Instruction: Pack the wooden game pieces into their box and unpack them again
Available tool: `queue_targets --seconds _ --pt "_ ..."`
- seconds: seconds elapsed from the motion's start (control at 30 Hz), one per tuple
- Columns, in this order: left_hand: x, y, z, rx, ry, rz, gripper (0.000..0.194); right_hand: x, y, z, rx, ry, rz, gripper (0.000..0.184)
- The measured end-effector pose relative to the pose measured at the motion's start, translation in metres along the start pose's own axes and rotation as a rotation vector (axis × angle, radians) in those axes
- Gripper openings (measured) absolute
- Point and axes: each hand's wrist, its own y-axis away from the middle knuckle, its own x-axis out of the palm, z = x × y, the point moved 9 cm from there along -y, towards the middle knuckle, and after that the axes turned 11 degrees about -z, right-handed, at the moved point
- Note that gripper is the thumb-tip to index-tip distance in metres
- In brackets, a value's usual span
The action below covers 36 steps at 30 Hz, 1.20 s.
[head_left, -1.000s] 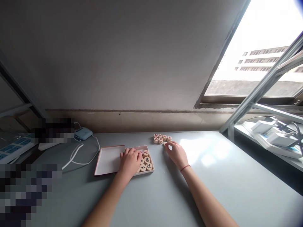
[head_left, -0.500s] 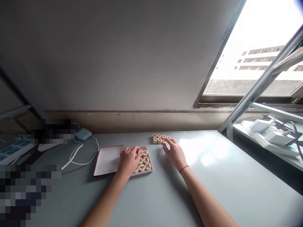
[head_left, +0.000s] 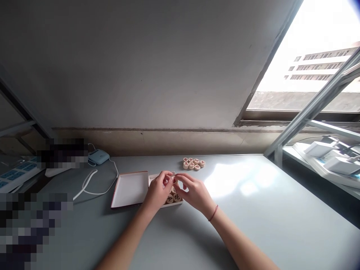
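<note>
My left hand [head_left: 160, 187] is over the open box [head_left: 176, 204], its thumb and fingers pinched at a round wooden Chinese chess piece [head_left: 175, 181]. My right hand [head_left: 197, 193] meets it there, thumb and forefinger closing on the same piece from the right. Below the hands, more chess pieces with dark characters [head_left: 177, 197] lie in the box; the hands hide part of them. Beyond my right hand, several pieces with red characters [head_left: 191, 165] stand grouped in two rows on the grey table [head_left: 202, 240].
The box lid [head_left: 129, 189] lies upturned left of the box. Further left are a white cable [head_left: 97, 194], a light-blue device [head_left: 99, 156] and a power strip [head_left: 17, 174]. A wall backs the table; a metal frame [head_left: 306, 112] and shelf with white adapters stand right.
My right hand has left the red-character group and come left and nearer to meet my left hand. The left hand has shifted slightly right, now raised with a piece at its fingertips.
</note>
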Motion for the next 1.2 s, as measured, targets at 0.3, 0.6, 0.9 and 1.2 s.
queue_targets --seconds 0.3,0.6,0.9,1.2 --pt "-0.008 -0.003 0.006 0.018 -0.139 -0.086 0.024 -0.045 0.0 -0.09 0.374 0.223 -0.287 0.014" --pt "-0.006 -0.005 0.013 -0.016 -0.218 -0.077 0.022 -0.019 0.02 -0.144 0.492 0.371 -0.132 0.019" --pt "-0.003 -0.006 0.018 0.006 -0.236 -0.076 0.021 -0.016 0.021 -0.149 0.485 0.367 -0.141 0.017" --pt "-0.003 -0.006 0.017 0.004 -0.265 -0.062 0.021 -0.016 0.02 -0.148 0.493 0.359 -0.143 0.018"
